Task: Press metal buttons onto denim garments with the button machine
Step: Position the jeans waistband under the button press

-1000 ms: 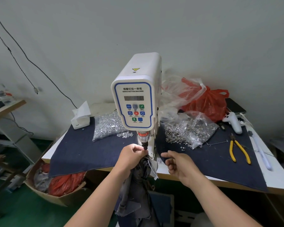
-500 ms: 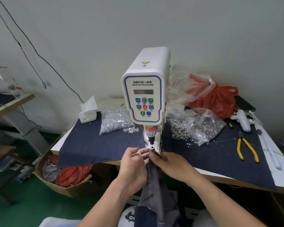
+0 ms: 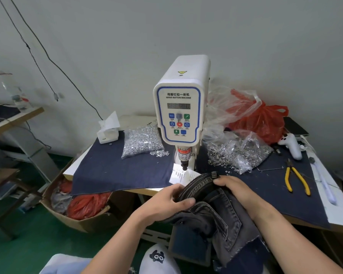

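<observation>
Two hands grip the denim garment [image 3: 212, 206] at the counter's near edge, just right of the button machine [image 3: 181, 107]: left hand [image 3: 166, 204] fingers curl round the waistband, right hand [image 3: 234, 188] clamps its top. Judged step: repositioning; next, the waistband needs sliding under the press head [image 3: 184, 166].

Yellow-handled pliers [image 3: 297, 179] lie on the dark cloth [image 3: 115, 173] covering the surface [image 3: 337, 210], at its right. Beyond them, a white handheld controller [image 3: 290, 144] rests near a red plastic bag [image 3: 263, 121] against the wall. A white tissue box [image 3: 108, 133] stands at the far left corner. Below the surface's left edge, a cardboard box [image 3: 83, 220] on the green floor [image 3: 18, 252] holds red bags.
</observation>
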